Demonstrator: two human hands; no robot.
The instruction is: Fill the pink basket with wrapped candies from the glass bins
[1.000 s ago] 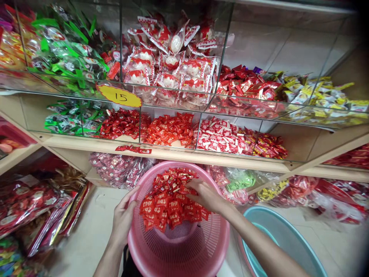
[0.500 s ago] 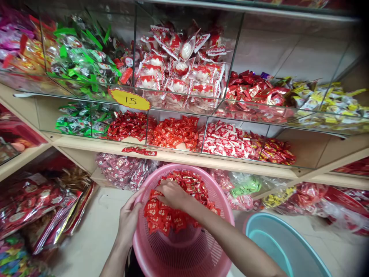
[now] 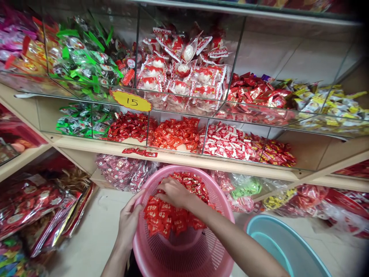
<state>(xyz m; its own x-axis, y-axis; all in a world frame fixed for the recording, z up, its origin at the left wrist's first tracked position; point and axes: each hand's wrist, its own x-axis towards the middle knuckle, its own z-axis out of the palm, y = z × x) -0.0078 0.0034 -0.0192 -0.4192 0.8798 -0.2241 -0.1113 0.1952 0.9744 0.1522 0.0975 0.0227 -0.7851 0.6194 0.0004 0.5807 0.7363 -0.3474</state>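
Note:
A pink mesh basket (image 3: 227,192) stands at the lower middle, with red wrapped packets (image 3: 164,217) heaped against its far side. My left hand (image 3: 129,219) grips the basket's left rim, thumb on the inner side. Inside the basket, my right hand (image 3: 173,192) rests on the packets, its fingers bent down among them; the fingertips are hidden, and whether they hold a packet cannot be made out. Part of the basket's bottom and near side show bare mesh.
Clear-fronted shelf bins of wrapped sweets (image 3: 175,132) run behind the basket, under a yellow tag (image 3: 131,100) marked 15. A blue tub (image 3: 288,238) stands at right. Shiny bags (image 3: 31,196) lie at left. Loose red packets (image 3: 140,152) lie on the ledge.
My right hand has shifted very slightly over the packets. My left hand keeps its place on the rim, and the view has moved a little.

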